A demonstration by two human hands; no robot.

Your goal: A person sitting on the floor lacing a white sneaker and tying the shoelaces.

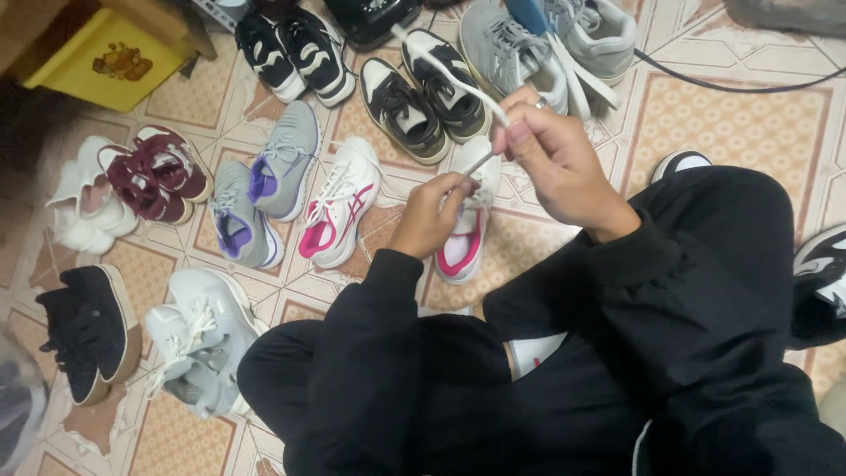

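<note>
Both hands working a white shoelace, lacing step in progress.
L hand pinching lace tip; R hand pinching lace above white-pink sneaker. Next, likely: tip needing aiming at eyelet.

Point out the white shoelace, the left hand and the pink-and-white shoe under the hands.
white shoelace (pixel 458 81), head view, on the stretch rising from the right hand.
left hand (pixel 432 216), head view, on its back.
pink-and-white shoe (pixel 464 251), head view, on its pink opening.
</note>
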